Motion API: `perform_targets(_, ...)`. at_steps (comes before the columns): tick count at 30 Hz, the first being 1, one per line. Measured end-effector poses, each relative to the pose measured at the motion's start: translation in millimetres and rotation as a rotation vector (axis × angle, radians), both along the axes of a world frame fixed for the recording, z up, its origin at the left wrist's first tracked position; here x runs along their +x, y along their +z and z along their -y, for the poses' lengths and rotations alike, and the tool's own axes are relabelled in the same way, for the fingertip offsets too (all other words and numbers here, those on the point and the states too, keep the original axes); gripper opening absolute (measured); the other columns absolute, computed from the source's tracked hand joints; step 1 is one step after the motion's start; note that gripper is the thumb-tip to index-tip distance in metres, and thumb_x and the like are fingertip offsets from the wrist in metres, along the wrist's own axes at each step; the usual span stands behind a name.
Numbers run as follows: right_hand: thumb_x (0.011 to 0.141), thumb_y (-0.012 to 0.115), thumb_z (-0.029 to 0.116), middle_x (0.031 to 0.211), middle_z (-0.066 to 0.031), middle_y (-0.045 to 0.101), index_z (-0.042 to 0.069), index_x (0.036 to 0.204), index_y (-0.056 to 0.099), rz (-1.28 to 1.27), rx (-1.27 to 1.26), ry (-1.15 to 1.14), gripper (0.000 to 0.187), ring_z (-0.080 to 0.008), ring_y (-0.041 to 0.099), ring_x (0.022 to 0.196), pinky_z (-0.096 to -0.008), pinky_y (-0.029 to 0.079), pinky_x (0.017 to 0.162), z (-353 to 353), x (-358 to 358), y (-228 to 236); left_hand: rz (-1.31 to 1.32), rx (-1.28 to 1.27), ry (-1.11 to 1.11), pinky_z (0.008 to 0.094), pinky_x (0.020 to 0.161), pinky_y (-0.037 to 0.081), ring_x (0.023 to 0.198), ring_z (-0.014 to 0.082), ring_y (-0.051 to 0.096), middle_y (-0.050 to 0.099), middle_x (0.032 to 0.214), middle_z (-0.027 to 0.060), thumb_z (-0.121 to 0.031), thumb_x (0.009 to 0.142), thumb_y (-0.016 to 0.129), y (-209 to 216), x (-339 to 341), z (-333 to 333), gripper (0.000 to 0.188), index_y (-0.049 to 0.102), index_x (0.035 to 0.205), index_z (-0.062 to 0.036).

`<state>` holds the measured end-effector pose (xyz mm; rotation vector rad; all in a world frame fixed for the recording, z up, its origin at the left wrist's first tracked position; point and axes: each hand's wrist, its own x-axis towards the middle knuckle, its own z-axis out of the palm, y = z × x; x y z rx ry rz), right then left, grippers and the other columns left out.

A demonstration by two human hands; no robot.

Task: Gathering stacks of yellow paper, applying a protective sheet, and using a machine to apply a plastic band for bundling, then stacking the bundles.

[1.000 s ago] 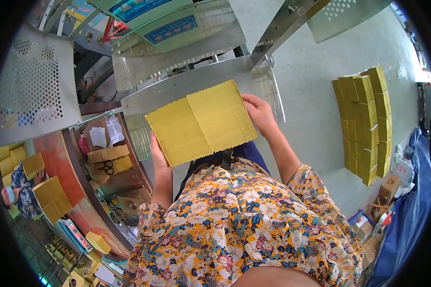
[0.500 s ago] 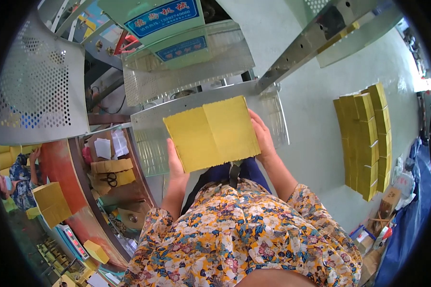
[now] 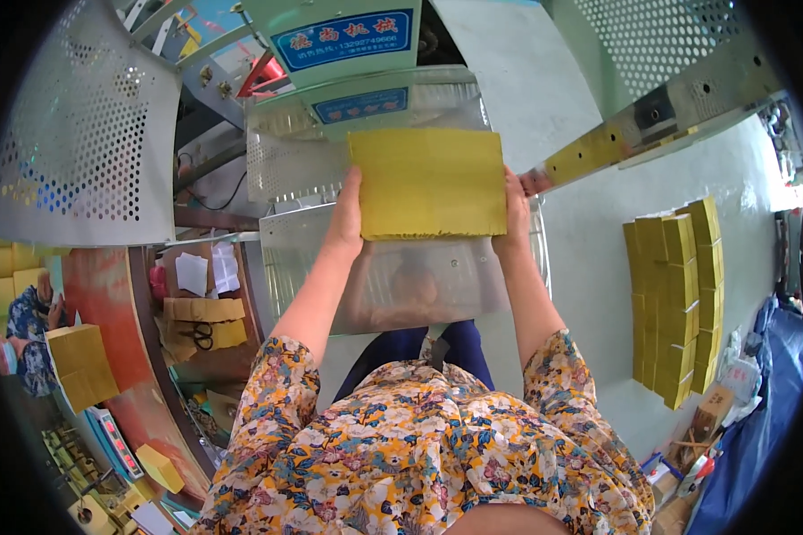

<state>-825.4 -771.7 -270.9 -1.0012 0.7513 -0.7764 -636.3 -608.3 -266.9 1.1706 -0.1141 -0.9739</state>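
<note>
A thick rectangular stack of yellow paper (image 3: 430,185) is held out in front of me, over the shiny metal tray of a machine (image 3: 401,299). My left hand (image 3: 349,209) presses on its left side, and my right hand (image 3: 515,212) grips the right side; both arms are stretched forward. Its near edge looks slightly ragged. Most of my fingers are hidden behind or beneath the stack. Just beyond it is the machine's clear cover (image 3: 294,143).
A perforated metal guard (image 3: 89,134) stands at left, and a metal bar (image 3: 633,134) slants across at right. Yellow stacks (image 3: 674,303) stand on the floor to the right. At left, a shelf holds scissors (image 3: 202,335); another person (image 3: 34,334) is beyond the red-topped table (image 3: 107,299).
Both hands have carried the yellow paper stack forward, away from my body and over the machine tray. The stack has turned from tilted to nearly level. My arms are straighter.
</note>
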Motion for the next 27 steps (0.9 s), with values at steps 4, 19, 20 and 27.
perform_targets(4, 0.100, 0.037, 0.031, 0.127, -0.0079, 0.056, -0.001, 0.132, 0.050, 0.115, 0.036, 0.060, 0.047, -0.0173, 0.052, 0.117, -0.0303, 0.041, 0.099, 9, 3, -4, -0.039, -0.066, -0.011, 0.0320, 0.099, 0.041, 0.119, 0.0175, 0.052, 0.056, 0.127, 0.0062, -0.050, 0.093, 0.054, 3, -5, 4, 0.059, 0.050, 0.133, -0.0063)
perform_targets(19, 0.100, 0.037, 0.036, 0.134, -0.0078, 0.052, 0.002, 0.139, 0.041, 0.170, 0.104, 0.206, 0.052, -0.0195, 0.046, 0.125, -0.0316, 0.035, 0.105, 34, 24, -12, 0.067, -0.114, 0.064, 0.0331, 0.105, 0.035, 0.125, 0.0205, 0.044, 0.048, 0.134, 0.0088, -0.031, 0.094, 0.047, 8, -15, 5, 0.055, 0.037, 0.142, -0.0056)
perform_targets(20, 0.100, 0.037, 0.036, 0.134, -0.0078, 0.052, 0.002, 0.139, 0.041, 0.174, 0.108, 0.207, 0.052, -0.0195, 0.046, 0.125, -0.0316, 0.035, 0.105, 34, 25, -12, 0.076, -0.121, 0.077, 0.0330, 0.104, 0.035, 0.124, 0.0206, 0.045, 0.049, 0.133, 0.0088, -0.031, 0.093, 0.048, 6, -15, 6, 0.055, 0.038, 0.141, -0.0053)
perform_targets(27, 0.099, 0.038, 0.042, 0.139, -0.0090, 0.048, 0.001, 0.144, 0.036, 0.148, -0.013, 0.294, 0.061, -0.0202, 0.042, 0.130, -0.0317, 0.032, 0.107, 33, 12, -2, 0.069, -0.076, 0.084, 0.0326, 0.100, 0.039, 0.118, 0.0179, 0.049, 0.053, 0.125, 0.0075, -0.032, 0.092, 0.051, -8, -15, 3, 0.049, 0.045, 0.133, -0.0062)
